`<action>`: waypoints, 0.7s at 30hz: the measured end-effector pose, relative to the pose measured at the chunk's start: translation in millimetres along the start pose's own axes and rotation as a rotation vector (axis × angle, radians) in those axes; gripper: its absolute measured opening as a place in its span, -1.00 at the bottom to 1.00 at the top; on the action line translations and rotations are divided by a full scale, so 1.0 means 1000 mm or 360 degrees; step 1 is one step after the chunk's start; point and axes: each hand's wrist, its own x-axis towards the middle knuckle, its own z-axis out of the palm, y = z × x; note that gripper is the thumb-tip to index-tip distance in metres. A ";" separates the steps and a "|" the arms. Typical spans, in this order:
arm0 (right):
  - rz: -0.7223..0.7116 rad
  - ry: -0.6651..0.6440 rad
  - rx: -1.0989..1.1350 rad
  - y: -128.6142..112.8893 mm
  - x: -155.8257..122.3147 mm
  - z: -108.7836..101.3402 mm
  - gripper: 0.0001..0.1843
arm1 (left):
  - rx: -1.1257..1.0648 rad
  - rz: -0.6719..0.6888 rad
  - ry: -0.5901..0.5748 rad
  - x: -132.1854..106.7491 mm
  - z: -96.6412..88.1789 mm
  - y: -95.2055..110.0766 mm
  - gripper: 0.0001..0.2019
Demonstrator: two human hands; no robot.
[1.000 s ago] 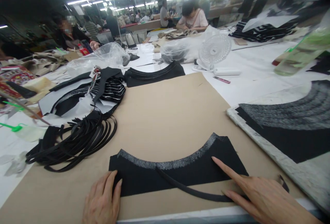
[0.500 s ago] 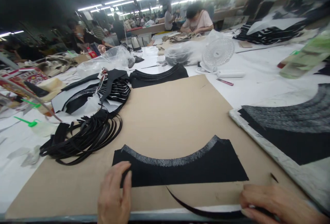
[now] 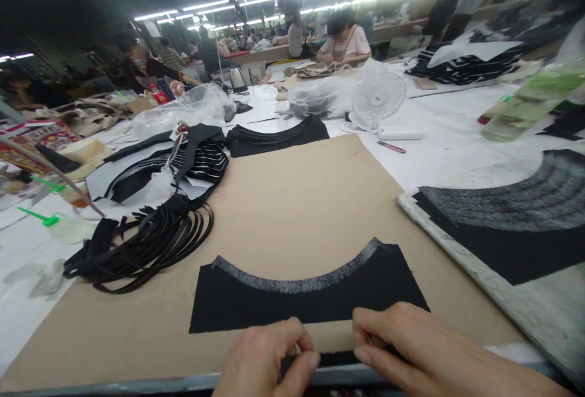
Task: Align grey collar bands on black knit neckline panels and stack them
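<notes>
A black fabric piece (image 3: 301, 305) with a curved upper edge lies flat on the brown board; a speckled grey-white band runs along that curve. Just below it, at the board's front edge, my left hand (image 3: 274, 354) pinches a narrow black strip (image 3: 337, 358). My right hand (image 3: 402, 342) is closed on the same strip a little to the right, so a short length stretches between both hands. The strip's outer ends are hidden by my fingers and palms.
Coiled black strips (image 3: 150, 245) lie on the left of the brown board (image 3: 292, 202). At right, a white slab (image 3: 457, 257) carries overlapping black pieces with speckled edges. Behind are a stack of curved black pieces (image 3: 278, 137), a small fan (image 3: 378, 97) and a green-tinted bottle (image 3: 516, 111).
My left hand has left the fabric piece's left side, moved right and taken hold of the strip. My right hand has moved left with the strip, now close to my left.
</notes>
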 end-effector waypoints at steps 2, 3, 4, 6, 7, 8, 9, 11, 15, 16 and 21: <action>0.0031 0.0046 0.0030 -0.002 0.013 0.000 -0.73 | 0.0034 -0.0162 0.0033 0.010 -0.007 -0.003 -0.84; 0.0027 0.0067 0.0020 -0.001 0.021 0.001 -0.75 | 0.0050 -0.0220 0.0068 0.016 -0.008 -0.005 -0.84; 0.0017 0.0077 -0.0001 0.001 0.029 0.003 -0.77 | 0.0060 -0.0267 0.0096 0.022 -0.007 -0.008 -0.84; -0.0005 0.0100 -0.0051 0.006 0.046 0.008 -0.81 | 0.0080 -0.0323 0.0120 0.035 -0.004 -0.014 -0.86; -0.0009 0.0120 -0.0073 0.009 0.054 0.011 -0.82 | 0.0091 -0.0333 0.0118 0.040 -0.003 -0.017 -0.87; -0.0010 0.0140 -0.0094 0.011 0.060 0.013 -0.82 | 0.0100 -0.0342 0.0109 0.045 -0.003 -0.020 -0.88; -0.0007 0.0154 -0.0115 0.013 0.065 0.015 -0.82 | 0.0106 -0.0348 0.0100 0.049 -0.003 -0.023 -0.89; -0.0002 0.0183 -0.0160 0.013 0.072 0.017 -0.81 | 0.0109 -0.0348 0.0081 0.055 -0.004 -0.027 -0.91; 0.0041 0.0200 -0.0245 0.006 0.077 0.014 -0.81 | 0.0159 -0.0360 0.0117 0.062 -0.005 -0.031 -0.93; 0.0062 0.0198 -0.0260 0.004 0.078 0.012 -0.80 | 0.0181 -0.0366 0.0127 0.064 -0.005 -0.031 -0.94; 0.0112 0.0207 -0.0290 0.002 0.085 0.013 -0.76 | 0.0278 -0.0408 0.0107 0.068 -0.003 -0.028 -0.93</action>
